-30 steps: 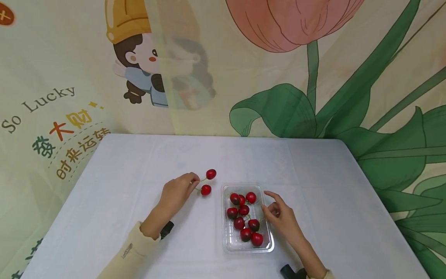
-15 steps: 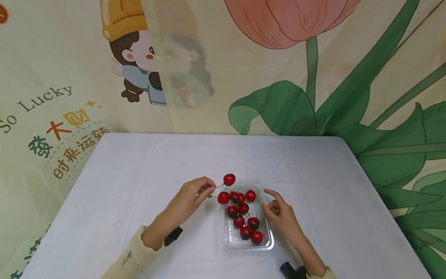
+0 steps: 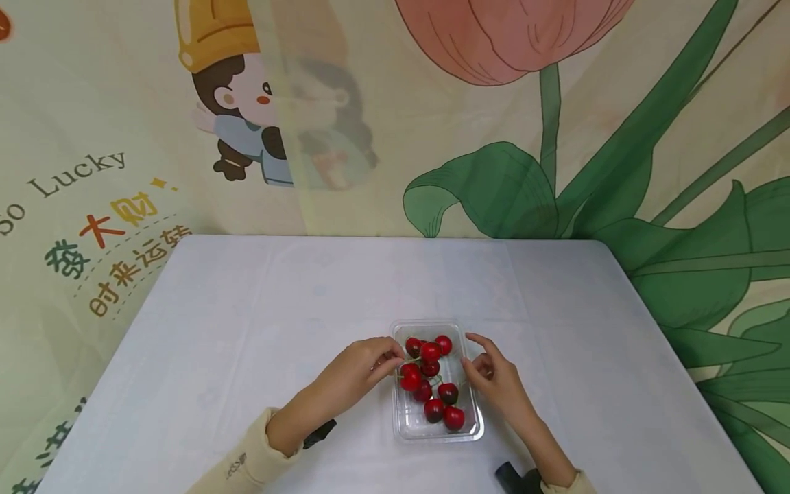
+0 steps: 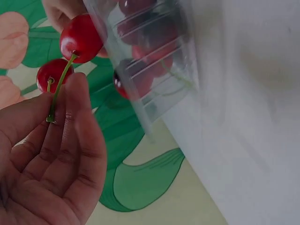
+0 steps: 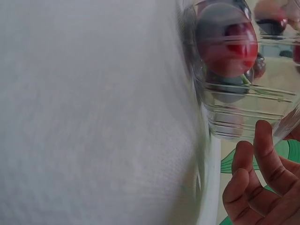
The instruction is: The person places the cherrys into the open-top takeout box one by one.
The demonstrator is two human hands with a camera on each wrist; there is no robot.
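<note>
A clear plastic tray (image 3: 409, 424) holding several red cherries (image 3: 447, 405) lies on the table in front of me. My left hand (image 3: 392, 358) pinches the joined green stems of a cherry pair (image 3: 430, 352) and holds it over the tray's left side, low among the other fruit. In the left wrist view the stems (image 4: 55, 101) sit between thumb and fingers, with both cherries (image 4: 80, 38) beside the tray wall (image 4: 159, 84). My right hand (image 3: 476, 358) rests at the tray's right rim with fingers loosely bent and holding nothing. Its fingers (image 5: 257, 183) show next to the tray wall (image 5: 243, 112).
The tray lies on a table under a pale cloth (image 3: 247, 309), whose far edge meets a printed backdrop (image 3: 494, 137) with a tulip and a cartoon figure. Black wrist straps (image 3: 321, 433) show on both forearms.
My left hand has carried the cherry pair rightwards from the table left of the tray to over the tray and lowered it. The right hand has stayed at the rim.
</note>
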